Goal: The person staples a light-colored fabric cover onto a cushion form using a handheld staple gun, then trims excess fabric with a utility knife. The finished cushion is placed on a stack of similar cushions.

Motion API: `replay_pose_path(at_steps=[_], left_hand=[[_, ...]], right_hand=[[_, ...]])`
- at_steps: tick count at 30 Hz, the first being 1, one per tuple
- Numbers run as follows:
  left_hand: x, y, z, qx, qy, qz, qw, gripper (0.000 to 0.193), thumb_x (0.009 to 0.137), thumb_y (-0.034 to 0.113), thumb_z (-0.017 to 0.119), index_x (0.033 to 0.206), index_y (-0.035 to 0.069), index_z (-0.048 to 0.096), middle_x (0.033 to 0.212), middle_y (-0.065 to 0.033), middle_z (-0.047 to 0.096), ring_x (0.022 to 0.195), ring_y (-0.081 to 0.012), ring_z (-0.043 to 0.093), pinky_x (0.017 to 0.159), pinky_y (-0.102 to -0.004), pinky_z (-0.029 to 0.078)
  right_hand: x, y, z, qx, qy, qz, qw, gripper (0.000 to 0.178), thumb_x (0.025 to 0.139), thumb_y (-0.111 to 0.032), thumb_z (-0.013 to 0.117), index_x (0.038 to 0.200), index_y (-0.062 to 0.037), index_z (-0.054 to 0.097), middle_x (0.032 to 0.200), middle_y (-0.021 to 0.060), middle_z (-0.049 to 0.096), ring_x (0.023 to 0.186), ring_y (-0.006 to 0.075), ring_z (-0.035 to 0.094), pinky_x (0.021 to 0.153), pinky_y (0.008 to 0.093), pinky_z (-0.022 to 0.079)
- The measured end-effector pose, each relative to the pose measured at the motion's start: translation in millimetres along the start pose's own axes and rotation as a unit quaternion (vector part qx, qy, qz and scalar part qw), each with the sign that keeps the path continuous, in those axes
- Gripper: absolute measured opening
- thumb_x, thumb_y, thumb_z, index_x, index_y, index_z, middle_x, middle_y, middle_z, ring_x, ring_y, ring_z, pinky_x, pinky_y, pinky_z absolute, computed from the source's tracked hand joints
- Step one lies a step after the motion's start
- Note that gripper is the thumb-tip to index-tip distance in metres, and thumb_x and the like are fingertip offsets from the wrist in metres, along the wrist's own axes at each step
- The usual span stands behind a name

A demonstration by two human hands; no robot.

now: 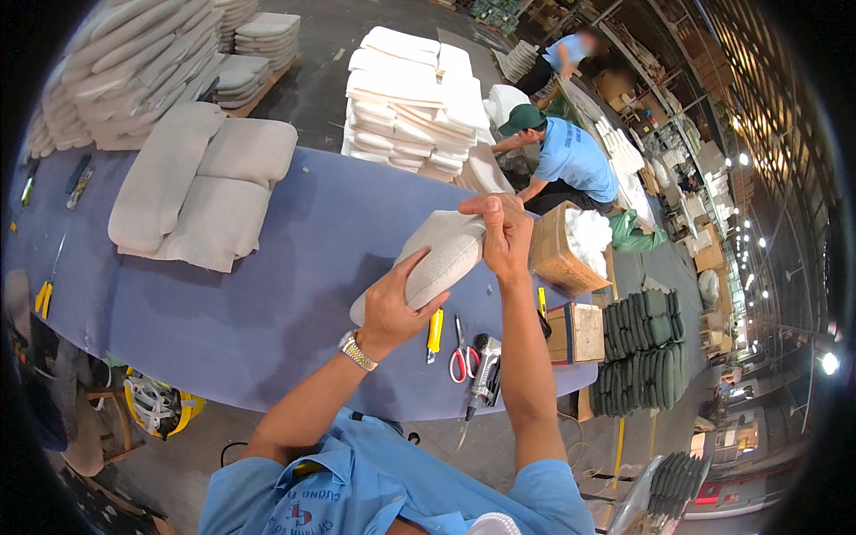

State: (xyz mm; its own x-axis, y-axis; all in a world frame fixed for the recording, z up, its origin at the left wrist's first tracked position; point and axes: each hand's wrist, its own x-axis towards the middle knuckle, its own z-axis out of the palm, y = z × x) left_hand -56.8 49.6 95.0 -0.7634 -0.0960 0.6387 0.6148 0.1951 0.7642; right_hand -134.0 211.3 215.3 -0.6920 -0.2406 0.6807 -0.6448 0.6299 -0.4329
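Note:
A light grey upholstered cushion is held up at a tilt over the blue-covered table. My left hand is wrapped round its near side, thumb and fingers spread along the edge seam. At the far right corner my right hand grips the fabric with bent fingers; part of that grip is hidden. On the table below are a yellow utility knife, scissors with red and white handles and a grey pneumatic tool.
More cushions lie at the table's left, with tall stacks behind. A carton of white stuffing and a wooden box stand to the right. Beyond the table, a co-worker in a green cap bends over; another person stands farther back.

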Motion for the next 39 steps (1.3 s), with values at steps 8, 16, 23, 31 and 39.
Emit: replay_pose_path(at_steps=[8,16,23,31,39], left_hand=[[-86.0,-74.2,-23.0,0.093,-0.139,-0.236,0.957,0.070,0.076,0.029,0.089,0.135,0.008,0.058,0.117,-0.0157,0.072,0.102,-0.0361,0.072,0.088,-0.0412,0.058],[-39.9,10.7,-70.7,0.163,-0.200,-0.151,0.954,0.068,0.083,0.034,0.080,0.136,0.002,0.053,0.113,-0.0246,0.071,0.101,-0.0422,0.070,0.083,-0.0486,0.056],[-41.7,-0.3,-60.5,0.238,-0.293,-0.189,0.907,0.076,0.091,0.029,0.071,0.150,-0.005,0.036,0.129,-0.0327,0.063,0.114,-0.0459,0.065,0.098,-0.0481,0.051],[-105.3,-51.4,-32.5,0.058,-0.374,-0.180,0.908,0.080,0.103,0.030,0.056,0.160,-0.006,0.013,0.164,-0.0325,0.022,0.156,-0.0413,0.016,0.125,-0.0428,0.023],[-69.8,-86.4,13.5,0.040,-0.293,-0.232,0.927,0.071,0.107,0.029,0.046,0.160,-0.007,0.014,0.164,-0.0311,0.023,0.156,-0.0402,0.019,0.125,-0.0410,0.022]], right_hand=[[-8.5,-10.4,14.5,0.013,0.084,0.010,0.996,0.047,0.105,-0.025,0.050,0.067,-0.0065,0.070,0.067,0.0055,0.068,0.066,0.0261,0.061,0.084,0.0399,0.045],[15.8,-21.9,11.5,0.042,0.119,0.010,0.992,0.046,0.110,-0.035,0.040,0.115,-0.0048,0.075,0.124,0.0169,0.071,0.121,0.0330,0.063,0.110,0.0411,0.040],[-90.9,47.4,129.5,0.069,0.020,0.282,0.957,0.059,0.110,-0.046,0.035,0.150,-0.0049,0.051,0.161,0.0215,0.038,0.150,0.0380,0.034,0.122,0.0443,0.028],[-168.0,58.1,143.3,0.073,-0.004,0.336,0.939,0.067,0.108,-0.047,0.042,0.158,-0.0029,0.035,0.167,0.0226,0.024,0.156,0.0398,0.018,0.126,0.0445,0.021],[-129.7,87.2,165.5,0.138,-0.016,0.428,0.893,0.074,0.109,-0.054,0.030,0.160,-0.0013,0.027,0.170,0.0193,0.018,0.158,0.0327,0.016,0.128,0.0384,0.014]])
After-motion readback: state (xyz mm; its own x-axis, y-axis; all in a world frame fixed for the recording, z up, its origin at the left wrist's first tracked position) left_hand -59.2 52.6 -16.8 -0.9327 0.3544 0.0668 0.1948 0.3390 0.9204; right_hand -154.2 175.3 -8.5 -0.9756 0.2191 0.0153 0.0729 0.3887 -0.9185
